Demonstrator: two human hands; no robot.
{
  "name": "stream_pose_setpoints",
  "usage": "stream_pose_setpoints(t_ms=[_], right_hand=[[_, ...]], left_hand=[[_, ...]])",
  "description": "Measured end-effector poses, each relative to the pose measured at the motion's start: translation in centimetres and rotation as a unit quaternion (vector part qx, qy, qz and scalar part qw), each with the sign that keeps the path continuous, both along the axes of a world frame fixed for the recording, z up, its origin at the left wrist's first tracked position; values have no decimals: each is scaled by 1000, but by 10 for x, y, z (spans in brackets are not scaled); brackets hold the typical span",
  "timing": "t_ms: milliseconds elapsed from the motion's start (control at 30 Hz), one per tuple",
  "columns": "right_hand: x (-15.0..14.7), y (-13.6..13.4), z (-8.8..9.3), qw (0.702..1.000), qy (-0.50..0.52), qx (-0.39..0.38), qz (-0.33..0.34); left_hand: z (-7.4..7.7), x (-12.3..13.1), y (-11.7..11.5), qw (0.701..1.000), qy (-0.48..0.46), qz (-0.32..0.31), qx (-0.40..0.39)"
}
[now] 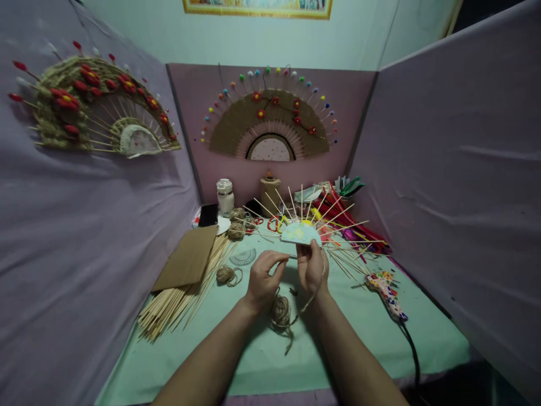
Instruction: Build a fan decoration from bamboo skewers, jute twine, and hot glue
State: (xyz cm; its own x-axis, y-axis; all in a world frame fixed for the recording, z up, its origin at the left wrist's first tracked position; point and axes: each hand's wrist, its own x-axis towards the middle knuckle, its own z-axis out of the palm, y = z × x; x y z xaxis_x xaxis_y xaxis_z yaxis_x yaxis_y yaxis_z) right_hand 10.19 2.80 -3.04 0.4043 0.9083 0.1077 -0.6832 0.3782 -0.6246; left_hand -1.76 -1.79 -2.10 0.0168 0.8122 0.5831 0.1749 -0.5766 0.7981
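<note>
My right hand [311,269] is closed on the lower edge of a small fan [301,233], a pale blue half-circle with yellow patches and thin wooden sticks spreading from its curved side. Just left of it, my left hand [266,275] pinches a thin grey rod [292,257] that points toward the right hand. What kind of tool the rod is I cannot make out. A strand of twine [305,307] runs over my right hand and wrist, down to a ball of twine [280,312] lying on the table between my forearms.
To the left lie a cardboard piece [188,259], many wooden sticks [169,310], a protractor [243,257] and a small twine ball [225,274]. A patterned glue gun [386,294] rests at right. Behind stand a jar [225,197] and twine spool [269,194]. Finished fans [228,132] hang behind.
</note>
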Motion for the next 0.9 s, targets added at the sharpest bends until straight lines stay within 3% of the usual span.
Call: stream_pose_setpoints(t_ms=[200,467,567,667,767,900], right_hand=[[5,3,1,999,34,-10,32],[-9,-8,3,994,39,-20,96],[-20,-16,2,993,35,-26,114],[-32,-24,-2,990,15,-31,140],[-38,-31,-5,986,-45,-9,162],[-32,-32,-5,974,-177,38,139]], left_hand=[[0,3,6,983,-55,-9,-177],[-1,4,18,956,-208,-18,-205],[-4,4,19,945,-244,-76,-204],[-5,5,18,899,-333,-137,-249],[-1,3,17,847,-418,-147,-293],[9,-7,21,801,-488,-206,-281]])
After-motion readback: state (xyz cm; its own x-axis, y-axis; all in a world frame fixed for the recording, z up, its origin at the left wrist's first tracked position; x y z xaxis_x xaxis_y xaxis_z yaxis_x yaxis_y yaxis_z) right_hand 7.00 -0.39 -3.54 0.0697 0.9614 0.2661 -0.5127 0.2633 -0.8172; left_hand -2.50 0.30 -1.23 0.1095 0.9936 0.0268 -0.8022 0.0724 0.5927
